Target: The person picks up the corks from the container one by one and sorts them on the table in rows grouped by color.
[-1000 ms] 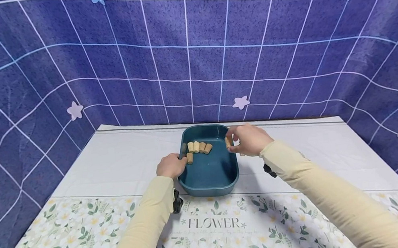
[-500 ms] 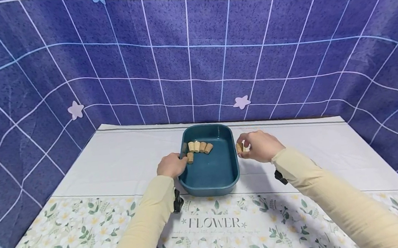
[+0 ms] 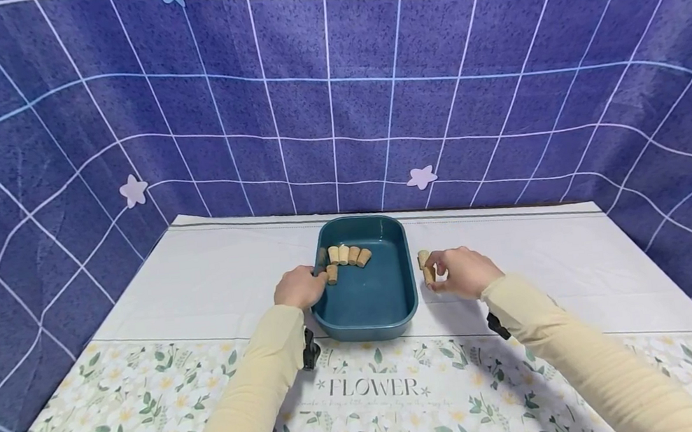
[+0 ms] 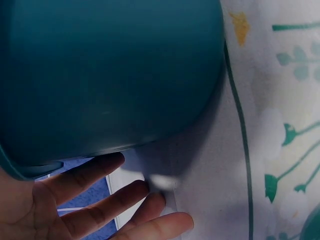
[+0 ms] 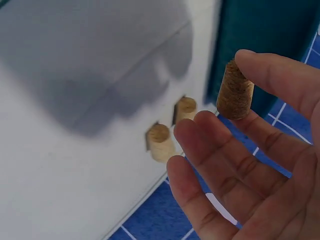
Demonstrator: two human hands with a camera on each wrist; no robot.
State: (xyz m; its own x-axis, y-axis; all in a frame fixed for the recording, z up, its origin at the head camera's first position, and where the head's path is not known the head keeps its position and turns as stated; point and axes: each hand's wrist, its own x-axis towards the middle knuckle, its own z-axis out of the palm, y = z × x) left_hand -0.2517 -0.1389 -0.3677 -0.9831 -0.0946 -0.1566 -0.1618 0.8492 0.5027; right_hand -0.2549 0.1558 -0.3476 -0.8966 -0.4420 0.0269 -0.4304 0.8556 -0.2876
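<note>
My left hand grips the left wall of a teal rectangular basin, thumb over the rim and the other fingers along the outside. To the right of the basin, my right hand pinches a brown tapered cork stopper between thumb and index finger; the remaining fingers are spread apart from it. In the right wrist view a pale cork and a second cork stand upright on the table, close to those fingertips. Inside the basin, several corks lie in its far left part, one beside my left thumb.
A white cloth with a floral band and the word FLOWER covers the table. Behind it and at both sides hangs a purple-blue gridded curtain with stars. The basin's far end sits near the table's back edge.
My right hand has carried the cork from over the basin's right wall outward to the right and nearer to me. A cork on the table has come into view behind it. The left hand stays put.
</note>
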